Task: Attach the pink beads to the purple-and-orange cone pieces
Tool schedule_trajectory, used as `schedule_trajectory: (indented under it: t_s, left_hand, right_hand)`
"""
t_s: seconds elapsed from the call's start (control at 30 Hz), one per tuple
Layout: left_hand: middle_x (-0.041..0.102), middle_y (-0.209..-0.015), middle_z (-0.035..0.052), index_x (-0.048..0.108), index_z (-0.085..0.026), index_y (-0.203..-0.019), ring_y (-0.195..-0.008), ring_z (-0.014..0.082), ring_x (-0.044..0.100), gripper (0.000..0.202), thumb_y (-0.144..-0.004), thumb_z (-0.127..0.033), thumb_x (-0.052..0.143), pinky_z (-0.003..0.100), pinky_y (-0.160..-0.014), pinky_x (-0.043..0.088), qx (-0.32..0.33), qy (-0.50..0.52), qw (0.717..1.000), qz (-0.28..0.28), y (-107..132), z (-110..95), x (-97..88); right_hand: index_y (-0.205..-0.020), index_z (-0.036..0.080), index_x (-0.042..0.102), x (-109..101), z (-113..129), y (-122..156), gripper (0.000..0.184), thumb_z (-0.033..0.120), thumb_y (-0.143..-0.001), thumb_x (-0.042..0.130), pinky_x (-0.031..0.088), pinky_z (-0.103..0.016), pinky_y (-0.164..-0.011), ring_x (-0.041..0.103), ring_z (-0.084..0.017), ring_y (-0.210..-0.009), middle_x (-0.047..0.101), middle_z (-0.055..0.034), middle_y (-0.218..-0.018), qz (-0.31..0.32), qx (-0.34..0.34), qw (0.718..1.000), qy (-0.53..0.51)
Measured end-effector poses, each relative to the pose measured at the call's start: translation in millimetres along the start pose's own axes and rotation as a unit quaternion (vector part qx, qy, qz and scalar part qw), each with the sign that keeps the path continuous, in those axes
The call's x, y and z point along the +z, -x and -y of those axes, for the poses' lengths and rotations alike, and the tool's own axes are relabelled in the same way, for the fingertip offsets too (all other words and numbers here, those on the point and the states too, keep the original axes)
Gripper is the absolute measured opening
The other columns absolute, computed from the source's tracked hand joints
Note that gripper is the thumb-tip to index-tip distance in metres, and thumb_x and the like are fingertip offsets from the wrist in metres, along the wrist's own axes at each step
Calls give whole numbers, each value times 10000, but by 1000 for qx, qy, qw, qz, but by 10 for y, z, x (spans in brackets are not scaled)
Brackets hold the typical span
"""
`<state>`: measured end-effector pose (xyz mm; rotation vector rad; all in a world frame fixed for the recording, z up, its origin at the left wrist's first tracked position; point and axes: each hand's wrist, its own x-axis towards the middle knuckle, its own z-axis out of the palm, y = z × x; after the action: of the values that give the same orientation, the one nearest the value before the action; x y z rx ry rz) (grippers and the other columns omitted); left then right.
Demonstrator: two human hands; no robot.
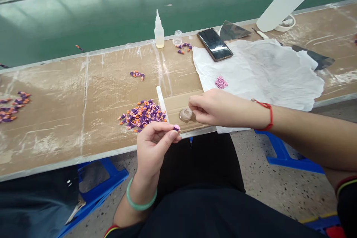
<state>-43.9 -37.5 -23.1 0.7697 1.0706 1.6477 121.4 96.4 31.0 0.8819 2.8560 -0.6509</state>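
Observation:
My left hand point(153, 148), wearing a pale green bangle, pinches a small purple and pink clay piece point(176, 128) between thumb and fingers. My right hand point(214, 108), with a red string at the wrist, has its fingertips at a small clear round dish point(185, 114) on the cardboard. Whether those fingers hold anything is hidden. A heap of purple and orange clay pieces point(142, 115) lies just left of a white strip point(161, 103). Tiny pink beads point(221, 82) sit on a crumpled white tissue sheet point(256, 70), beyond my right hand.
The cardboard-covered bench point(83, 119) holds smaller clusters of clay pieces, a glue bottle point(159, 31), a glass jar point(177, 38) and a smartphone point(214, 44). Dark plastic sheets point(232, 31) lie behind the tissue. A green surface point(83, 15) lies beyond the bench. Blue stool legs point(290, 160) stand below.

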Motion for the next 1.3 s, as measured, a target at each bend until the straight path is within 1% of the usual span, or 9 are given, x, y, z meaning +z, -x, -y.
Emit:
schedule_trajectory:
  t_s: [0.07,0.17,0.27,0.33,0.47,0.63,0.73,0.97,1.3]
  left_hand:
    - [799,-771,10,779,-200,-798,-584,109,738,110,-749,-220,875,164,-568,623,-2,8,1000,8,8,-8,23]
    - [800,-757,18,781,-197,-798,-568,119,739,120,-743,-236,880,161,-544,619,-4,18,999,27,19,-35,62]
    - [804,-766,23,784,-203,-811,-566,122,741,118,-750,-244,876,157,-535,615,-2,9,999,36,28,-65,83]
    - [801,-759,28,781,-199,-808,-558,128,738,136,-744,-266,881,168,-532,618,1,-7,999,35,33,-78,85]
    - [790,-738,35,774,-188,-799,-545,138,730,176,-738,-310,884,190,-529,622,4,-34,999,34,41,-90,83]
    - [795,-776,12,793,-221,-838,-591,118,741,90,-773,-211,854,170,-570,624,19,-15,998,58,39,-110,102]
    - [797,-792,7,798,-228,-849,-610,115,746,86,-789,-179,836,169,-586,627,26,-14,997,67,32,-123,117]
    - [784,-746,37,783,-188,-808,-575,139,735,120,-763,-265,863,196,-553,625,34,-58,996,55,24,-133,145]
    - [787,-757,28,796,-208,-811,-602,144,739,98,-754,-237,870,216,-570,632,42,-37,998,34,69,-73,163]
  right_hand:
    - [-728,191,491,-47,49,68,130,225,-852,505,265,-242,-540,425,-109,-534,560,11,-614,-29,-24,994,-99]
    - [-763,194,503,-124,176,163,91,194,-850,478,305,-221,-535,467,-99,-561,589,18,-659,-4,-73,968,-240]
    - [-749,204,462,-174,286,216,107,156,-844,467,310,-205,-514,428,-83,-544,526,46,-629,8,-107,949,-297]
    - [-744,207,443,-181,318,229,122,139,-843,465,312,-197,-508,412,-78,-541,496,54,-620,-3,-109,946,-304]
    - [-750,204,451,-159,315,236,120,136,-847,470,319,-190,-506,412,-77,-552,496,50,-631,-15,-107,947,-302]
    - [-755,198,468,-150,309,251,112,152,-857,479,331,-188,-515,437,-77,-560,529,41,-648,-21,-106,949,-298]
    - [-762,192,484,-162,314,259,106,164,-864,484,331,-188,-519,452,-76,-562,546,37,-655,-24,-103,950,-294]
    - [-747,192,481,-173,319,277,112,169,-855,503,301,-183,-497,409,-67,-535,499,52,-619,-34,-108,953,-282]
    - [-745,182,503,-145,351,294,128,139,-861,470,284,-190,-498,408,-64,-506,522,45,-602,-79,-125,965,-216]
